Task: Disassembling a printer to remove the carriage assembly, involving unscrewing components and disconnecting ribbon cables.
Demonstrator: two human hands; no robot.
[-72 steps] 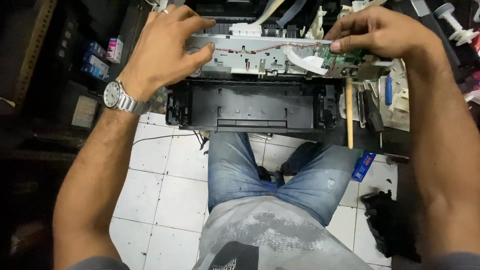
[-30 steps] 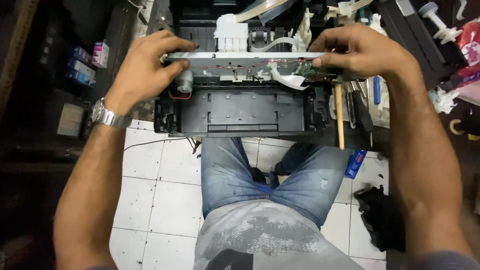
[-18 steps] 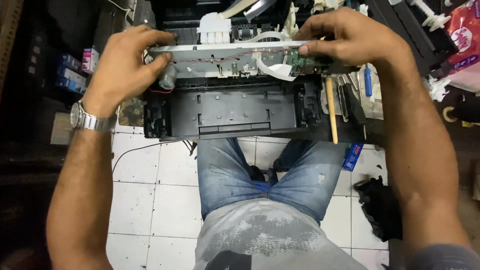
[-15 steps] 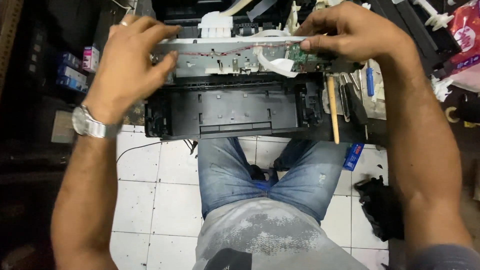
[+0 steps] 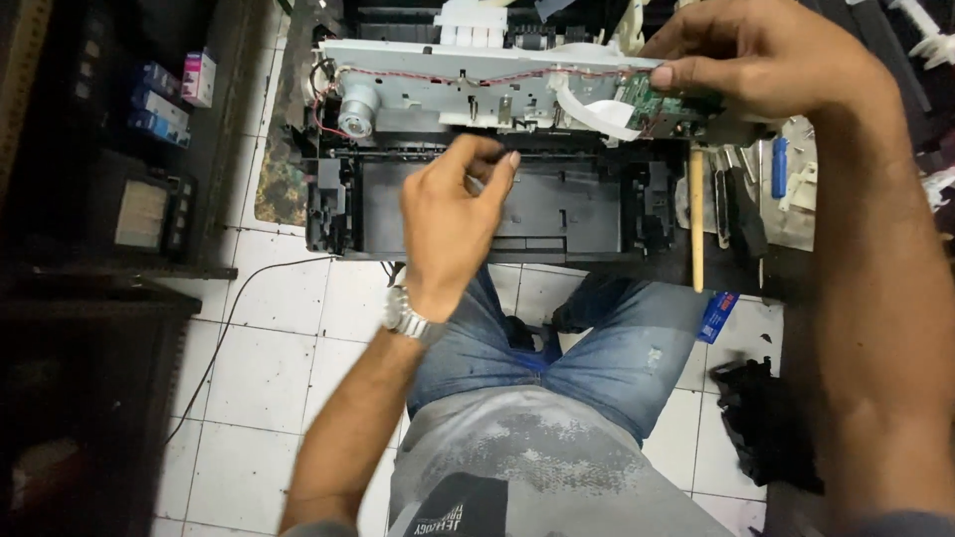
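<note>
A grey metal printer frame [image 5: 468, 85] with a small motor [image 5: 356, 107] on its left end lies across the top of a black printer base [image 5: 557, 204] on the floor. My right hand [image 5: 746, 55] grips the frame's right end by the green circuit board [image 5: 652, 99] and the white flat cable [image 5: 592, 109]. My left hand [image 5: 453, 214] has come off the frame and hovers over the middle of the base, fingers loosely curled, holding nothing. A watch is on my left wrist.
Screwdrivers and a wooden-handled tool [image 5: 696, 219] lie to the right of the base. Small ink boxes [image 5: 164, 94] sit on a dark shelf at left. A black cable [image 5: 229, 328] runs over the white floor tiles. A black cloth [image 5: 761, 423] lies by my right knee.
My left hand let go of the frame's left end and moved right and down over the base. My right hand still holds the right end; the frame now rests further back.
</note>
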